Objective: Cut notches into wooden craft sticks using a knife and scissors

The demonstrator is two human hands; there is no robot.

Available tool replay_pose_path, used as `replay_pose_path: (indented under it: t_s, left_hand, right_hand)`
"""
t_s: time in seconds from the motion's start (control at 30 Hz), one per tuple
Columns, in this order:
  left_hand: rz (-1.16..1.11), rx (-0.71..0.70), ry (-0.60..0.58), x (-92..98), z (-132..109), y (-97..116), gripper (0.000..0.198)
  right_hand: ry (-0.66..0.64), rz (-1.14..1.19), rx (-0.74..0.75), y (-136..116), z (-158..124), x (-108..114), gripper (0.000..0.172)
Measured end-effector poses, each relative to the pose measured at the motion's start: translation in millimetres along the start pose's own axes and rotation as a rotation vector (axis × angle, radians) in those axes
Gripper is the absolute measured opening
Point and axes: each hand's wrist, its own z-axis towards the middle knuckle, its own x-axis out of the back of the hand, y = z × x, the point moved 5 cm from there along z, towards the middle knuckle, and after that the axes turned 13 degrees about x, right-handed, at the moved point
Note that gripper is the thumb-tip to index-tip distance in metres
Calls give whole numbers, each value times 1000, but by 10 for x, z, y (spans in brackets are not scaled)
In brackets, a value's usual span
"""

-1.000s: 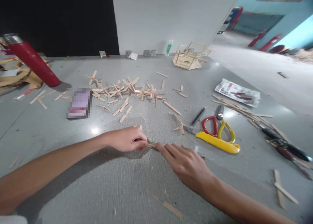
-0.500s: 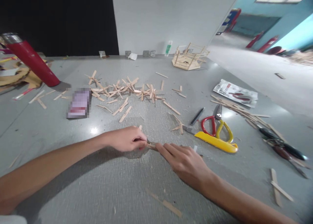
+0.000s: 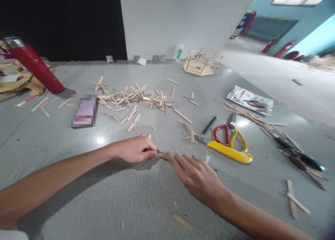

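Observation:
My left hand (image 3: 137,149) is closed in a pinch low over the grey tabletop, its fingertips on one end of a narrow wooden stick (image 3: 162,156). From the other side my right hand (image 3: 196,172) lies over the stick with its fingers curled round it. The palm hides most of what it grips; a small dark tip pokes out beyond the knuckles. Right of that hand lies a yellow-handled cutter (image 3: 229,152), touching scissors (image 3: 231,132) with one red and one yellow handle. A dark pen (image 3: 210,125) rests beside them.
Loose wooden pieces (image 3: 133,95) are scattered across the table's middle. A red flask (image 3: 36,67) and a blurred-out purple item (image 3: 85,111) are at left. At back right stands a stick frame (image 3: 200,65); nearer are a white packet (image 3: 250,100) and dark-handled tools (image 3: 298,154).
The view has shifted very slightly, so the items on the right appear a little further left. Both hands keep nearly the same place and grip.

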Motion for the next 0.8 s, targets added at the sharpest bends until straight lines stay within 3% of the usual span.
replay_pose_path:
  t_s: [0.23,0.8]
  left_hand:
    - [-10,-8,5,-1,4,-9,28]
    - [-45,51,-63,5,-4,5,29]
  right_hand:
    - [-47,-247,21,-151,89,89,31]
    - [-116,-248,-45,-158,94,82,35]
